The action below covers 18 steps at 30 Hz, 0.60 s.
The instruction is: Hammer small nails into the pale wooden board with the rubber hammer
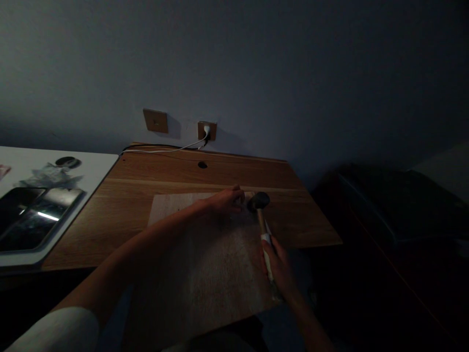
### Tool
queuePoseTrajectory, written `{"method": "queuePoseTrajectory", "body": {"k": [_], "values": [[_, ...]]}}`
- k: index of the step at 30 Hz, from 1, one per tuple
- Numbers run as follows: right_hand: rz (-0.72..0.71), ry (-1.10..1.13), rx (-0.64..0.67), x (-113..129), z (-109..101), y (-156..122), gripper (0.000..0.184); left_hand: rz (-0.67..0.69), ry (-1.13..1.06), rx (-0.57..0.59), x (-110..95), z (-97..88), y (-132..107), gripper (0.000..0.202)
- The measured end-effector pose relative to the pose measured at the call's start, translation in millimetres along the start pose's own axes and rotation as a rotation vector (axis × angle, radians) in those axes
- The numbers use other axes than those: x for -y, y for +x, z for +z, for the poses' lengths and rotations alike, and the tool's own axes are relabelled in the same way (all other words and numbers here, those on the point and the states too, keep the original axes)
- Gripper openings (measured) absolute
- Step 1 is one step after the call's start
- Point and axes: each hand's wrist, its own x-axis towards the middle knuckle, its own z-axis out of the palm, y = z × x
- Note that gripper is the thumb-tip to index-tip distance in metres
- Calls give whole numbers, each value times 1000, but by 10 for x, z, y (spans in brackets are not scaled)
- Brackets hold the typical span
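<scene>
- Mallet point(261, 199) at the board's point(216, 266) far right corner, my right hand point(279, 261) clamped on it.
- Left hand point(226, 200) beside it; I can't tell its grip.
- Left forearm point(157, 239) crosses the board.
- Cords point(161, 150) beyond; glossy panel point(47, 220) left.

The left hand point(225, 199) is looking too dim and small to tell if its fingers are pinching something. The right hand point(277, 261) is covering part of the mallet's point(261, 199) handle. The left arm point(161, 237) is hiding some of the board point(220, 278). The left edge is cutting off a shiny dark slab point(20, 230), a little red thing point(3, 171) and the white sleeve point(58, 332). Darkness is blurring a big shape point(399, 203) on the right.
</scene>
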Motion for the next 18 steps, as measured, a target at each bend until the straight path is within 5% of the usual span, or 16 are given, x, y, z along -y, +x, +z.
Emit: {"method": "queuePoseTrajectory", "body": {"k": [8, 13, 18], "values": [[4, 4, 18, 10, 19, -15, 42, -36, 106, 310, -121, -222, -96, 24], [11, -15, 6, 10, 15, -4, 42, -30, 57, 313, -33, -193, -112, 16], [-14, -17, 21, 2, 16, 12, 40, -58, -29, 190, 65, -227, -113, 17]]}}
